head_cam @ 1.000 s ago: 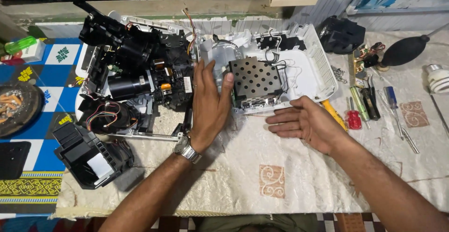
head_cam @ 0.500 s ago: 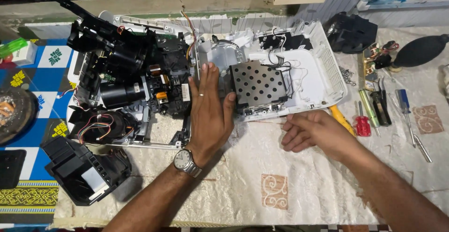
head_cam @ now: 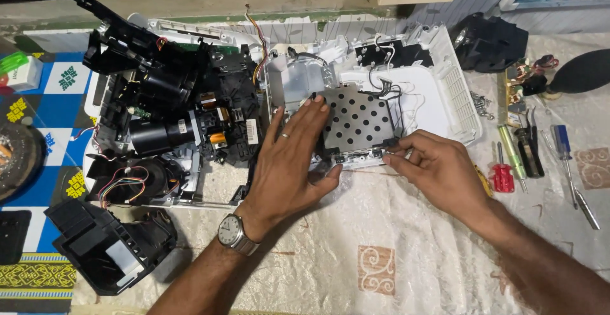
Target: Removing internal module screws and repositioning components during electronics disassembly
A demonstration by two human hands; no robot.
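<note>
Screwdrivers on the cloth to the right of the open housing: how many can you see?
3 that I can tell. A short red-handled one lies nearest the right hand, a green-handled one just beyond it, and a blue-handled one farthest right. The dark tools between may include more.

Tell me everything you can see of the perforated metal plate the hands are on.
The grey perforated metal plate looks like thin sheet steel, roughly square and dotted with round holes. It lies flat inside the opened white plastic housing. Thin wires run along its top right corner. The left hand rests flat over its left edge; the right hand pinches its front right corner with its fingers.
</note>
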